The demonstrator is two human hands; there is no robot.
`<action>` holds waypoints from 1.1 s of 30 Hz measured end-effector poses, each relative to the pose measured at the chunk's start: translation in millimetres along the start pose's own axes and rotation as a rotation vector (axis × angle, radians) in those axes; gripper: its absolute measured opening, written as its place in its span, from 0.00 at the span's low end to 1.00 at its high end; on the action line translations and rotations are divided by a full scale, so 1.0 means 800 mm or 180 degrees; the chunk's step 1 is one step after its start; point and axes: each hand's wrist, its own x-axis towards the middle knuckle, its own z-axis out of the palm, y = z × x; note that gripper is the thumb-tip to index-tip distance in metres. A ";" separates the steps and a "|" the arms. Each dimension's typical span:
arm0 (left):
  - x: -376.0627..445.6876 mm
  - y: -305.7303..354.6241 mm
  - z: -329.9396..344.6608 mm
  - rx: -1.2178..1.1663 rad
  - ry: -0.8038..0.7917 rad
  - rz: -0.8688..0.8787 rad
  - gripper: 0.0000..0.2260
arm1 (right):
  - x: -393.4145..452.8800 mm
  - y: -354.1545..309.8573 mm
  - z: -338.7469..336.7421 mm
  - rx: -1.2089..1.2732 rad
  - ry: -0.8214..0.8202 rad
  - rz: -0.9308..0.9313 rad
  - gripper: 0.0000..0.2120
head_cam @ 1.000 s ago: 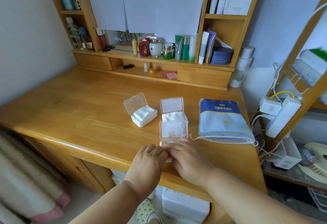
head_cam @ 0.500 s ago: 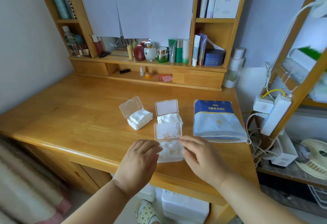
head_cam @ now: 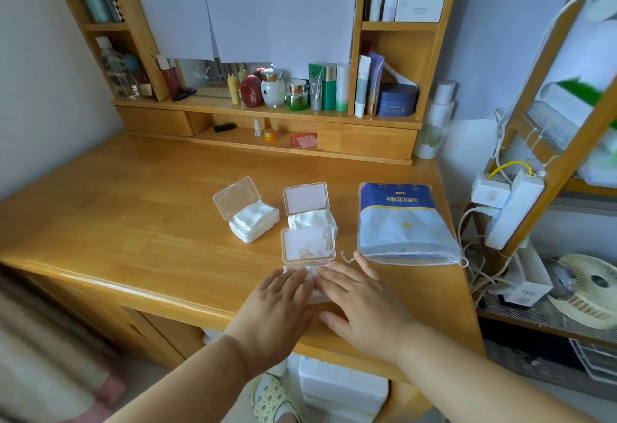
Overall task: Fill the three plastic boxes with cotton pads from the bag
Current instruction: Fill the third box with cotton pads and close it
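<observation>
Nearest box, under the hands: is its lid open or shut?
Open. The nearest box has its clear lid standing up behind the pads, while the left hand and right hand press flat on them.

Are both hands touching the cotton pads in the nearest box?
Touching. The head view shows the left hand and right hand lying flat on the cotton pads in the nearest box.
</observation>
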 end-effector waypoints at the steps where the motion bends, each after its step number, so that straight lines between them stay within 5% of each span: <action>1: 0.001 0.000 -0.001 0.0001 0.0060 0.0002 0.14 | 0.000 0.002 0.001 0.0297 0.0020 0.0037 0.25; 8: -0.003 0.013 -0.006 -0.0795 0.0493 -0.0496 0.15 | -0.033 0.009 0.013 0.0643 0.1419 0.0260 0.16; 18: 0.011 0.013 0.004 -0.1528 0.0249 -0.0719 0.11 | -0.001 0.020 -0.009 -0.0222 0.0871 -0.0407 0.04; 33: 0.016 0.019 -0.003 -0.0945 0.0112 -0.0454 0.14 | 0.006 -0.002 -0.017 -0.0201 0.0551 -0.0158 0.03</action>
